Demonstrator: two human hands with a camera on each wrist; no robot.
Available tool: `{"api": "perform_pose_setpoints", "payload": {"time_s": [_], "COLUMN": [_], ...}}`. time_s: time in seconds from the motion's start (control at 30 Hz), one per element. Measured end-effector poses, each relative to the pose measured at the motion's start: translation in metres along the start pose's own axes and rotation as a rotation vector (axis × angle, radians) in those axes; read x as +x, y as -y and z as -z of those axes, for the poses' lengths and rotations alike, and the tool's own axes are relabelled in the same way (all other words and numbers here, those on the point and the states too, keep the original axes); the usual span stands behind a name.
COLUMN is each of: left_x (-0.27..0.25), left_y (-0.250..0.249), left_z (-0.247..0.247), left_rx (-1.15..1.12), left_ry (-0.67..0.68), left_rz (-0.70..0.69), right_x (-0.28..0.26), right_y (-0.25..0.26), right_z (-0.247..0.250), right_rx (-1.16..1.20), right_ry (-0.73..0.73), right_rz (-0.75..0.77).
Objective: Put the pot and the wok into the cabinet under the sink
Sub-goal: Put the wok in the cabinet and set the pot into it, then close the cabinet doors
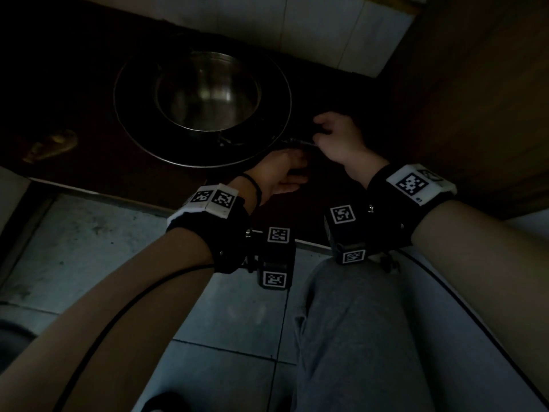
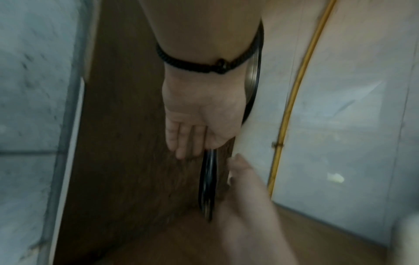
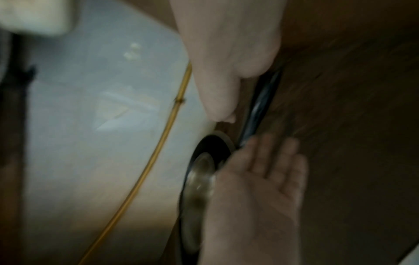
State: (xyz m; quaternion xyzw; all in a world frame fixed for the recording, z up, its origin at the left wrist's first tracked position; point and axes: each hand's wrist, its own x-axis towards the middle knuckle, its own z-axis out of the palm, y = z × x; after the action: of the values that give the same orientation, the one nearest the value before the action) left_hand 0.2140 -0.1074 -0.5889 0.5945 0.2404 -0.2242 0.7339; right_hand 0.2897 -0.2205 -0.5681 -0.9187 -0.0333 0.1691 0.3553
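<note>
A dark wok [image 1: 139, 123] lies on the brown cabinet floor [image 1: 89, 171], and a shiny steel pot [image 1: 208, 93] sits nested inside it. The wok's dark handle [image 1: 297, 141] points right, towards my hands. My left hand [image 1: 282, 173] lies just in front of the handle with its fingers straight; in the left wrist view the handle [image 2: 208, 182] runs on beyond its fingertips [image 2: 181, 152]. My right hand [image 1: 335, 138] hovers at the handle's end with loosely curled fingers. In the right wrist view the handle [image 3: 258, 107] passes beside that hand [image 3: 226, 62], unwrapped.
An open brown cabinet door [image 1: 475, 99] stands on the right. White tiles [image 1: 297, 31] back the cabinet, and a yellow hose [image 2: 290, 107] runs along them. A yellowish object [image 1: 50, 147] lies at the left of the cabinet floor. My grey-trousered knee [image 1: 350, 322] is over the pale floor tiles [image 1: 89, 248].
</note>
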Motion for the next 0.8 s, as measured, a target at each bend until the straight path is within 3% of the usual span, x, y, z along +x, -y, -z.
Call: {"api": "perform_pose_setpoints", "payload": {"time_s": [0.13,0.27,0.47,0.63,0.8], "left_x": [-0.021,-0.056,-0.163,-0.252,-0.347], "left_y": [-0.004,-0.01,-0.019,-0.04,-0.063], "left_z": [0.033,0.083,0.14,0.154,0.157], "left_rx": [0.003,-0.055,-0.144,-0.235,-0.343], "left_ry": [-0.039,-0.169,-0.339,-0.448,-0.541], "left_rz": [0.006,0.014,0.112,0.162,0.179], "right_x": [-0.004,-0.017,-0.084,-0.147,-0.213], "right_y": [0.047,0.101,0.175,0.227,0.288], "right_z": [-0.015,-0.044,-0.074,-0.068,-0.048], "right_rx": [0.102,0.194,0.217,0.273,0.225], "right_ry": [0.084,0.13,0.376,0.571,0.705], "right_rz": [0.112,0.144,0.075,-0.073,-0.118]}}
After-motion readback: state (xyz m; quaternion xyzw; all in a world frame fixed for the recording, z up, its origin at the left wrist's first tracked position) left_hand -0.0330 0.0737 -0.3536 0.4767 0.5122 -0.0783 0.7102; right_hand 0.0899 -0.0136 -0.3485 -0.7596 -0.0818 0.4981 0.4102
